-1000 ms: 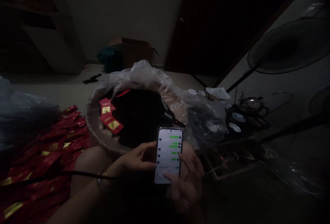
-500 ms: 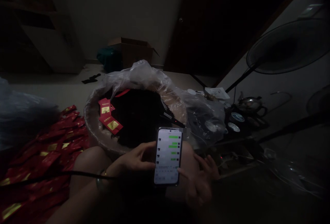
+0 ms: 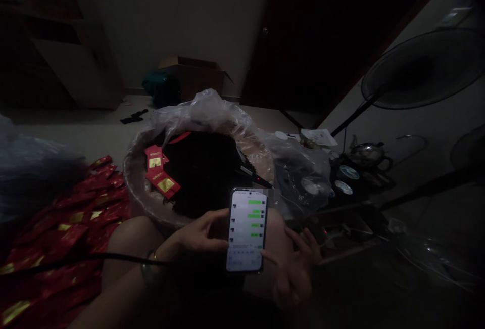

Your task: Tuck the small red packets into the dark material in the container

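Observation:
A lit phone with a chat of green bubbles stands upright low in the middle of the dim head view. My left hand grips its left edge, thumb and fingers wrapped round it. My right hand sits at the phone's lower right with fingers spread, one fingertip at the keyboard area of the screen. Behind the phone is a round shallow tray with a dark heap and a few red sachets, under a crumpled clear plastic bag.
Several red and gold sachets lie piled at the left. A black cable crosses my left wrist. A fan, a kettle and small tins stand at the right. A cardboard box sits by the far wall.
My right hand has slid to the right off the lower screen and spread its fingers, one fingertip staying at the keyboard. The phone and my left hand have hardly moved.

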`<control>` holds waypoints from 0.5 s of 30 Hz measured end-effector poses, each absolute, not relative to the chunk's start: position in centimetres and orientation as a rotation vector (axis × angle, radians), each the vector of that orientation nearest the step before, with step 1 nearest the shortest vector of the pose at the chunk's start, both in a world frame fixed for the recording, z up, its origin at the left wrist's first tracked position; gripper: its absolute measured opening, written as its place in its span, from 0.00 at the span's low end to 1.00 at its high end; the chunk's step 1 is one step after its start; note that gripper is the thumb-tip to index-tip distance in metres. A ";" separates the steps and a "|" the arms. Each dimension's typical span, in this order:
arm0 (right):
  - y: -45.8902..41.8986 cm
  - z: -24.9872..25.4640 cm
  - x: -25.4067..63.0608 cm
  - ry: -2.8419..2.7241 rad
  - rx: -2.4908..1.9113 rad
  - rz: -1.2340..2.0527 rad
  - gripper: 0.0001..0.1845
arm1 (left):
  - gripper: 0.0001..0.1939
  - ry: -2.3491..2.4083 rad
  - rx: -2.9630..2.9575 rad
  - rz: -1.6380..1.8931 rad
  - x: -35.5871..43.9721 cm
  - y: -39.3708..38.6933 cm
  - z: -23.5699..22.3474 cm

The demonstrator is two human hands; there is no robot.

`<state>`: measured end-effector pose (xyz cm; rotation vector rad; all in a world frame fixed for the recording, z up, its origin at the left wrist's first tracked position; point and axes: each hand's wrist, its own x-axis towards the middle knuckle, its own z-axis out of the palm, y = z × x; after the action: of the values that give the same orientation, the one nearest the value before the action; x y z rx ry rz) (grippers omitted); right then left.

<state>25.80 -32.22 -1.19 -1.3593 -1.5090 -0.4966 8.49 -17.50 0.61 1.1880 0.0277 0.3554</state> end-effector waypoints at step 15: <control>-32.6 -1.5 25.6 -1.478 -1.403 -0.441 0.17 | 0.30 -0.006 1.164 0.357 8.5 -17.4 0.6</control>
<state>25.61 -32.56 -1.47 -1.4034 -1.4779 -0.4412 8.51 -17.44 0.60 1.1645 -0.0058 0.3566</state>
